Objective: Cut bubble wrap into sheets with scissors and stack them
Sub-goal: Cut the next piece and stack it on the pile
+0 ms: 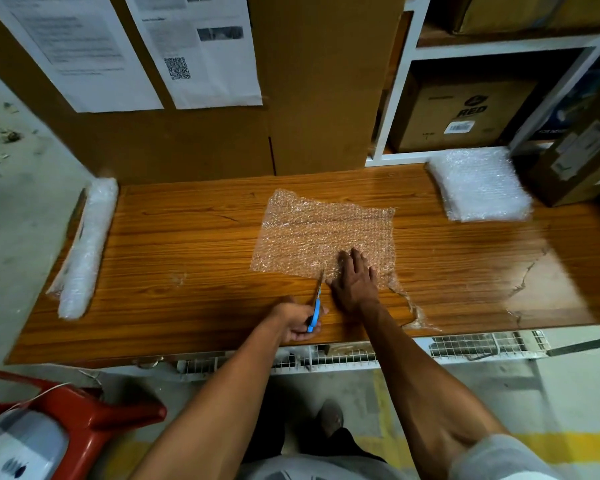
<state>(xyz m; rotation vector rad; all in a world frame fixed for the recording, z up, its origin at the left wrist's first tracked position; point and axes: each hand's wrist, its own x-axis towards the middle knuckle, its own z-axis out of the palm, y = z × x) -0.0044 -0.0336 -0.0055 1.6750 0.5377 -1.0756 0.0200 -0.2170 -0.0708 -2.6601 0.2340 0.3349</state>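
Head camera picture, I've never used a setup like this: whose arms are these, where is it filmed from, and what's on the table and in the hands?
There is no machine here. A person wears one wide camera on the head, looking down at their own two arms. The left hand grips blue-handled scissors, blades pointing at the near edge of a bubble wrap sheet. The right hand lies flat on that sheet, pressing it onto the wooden table. At the table's left end lies a bubble wrap roll. At the far right sits a stack of cut sheets. Behind stand cardboard and shelves with boxes.
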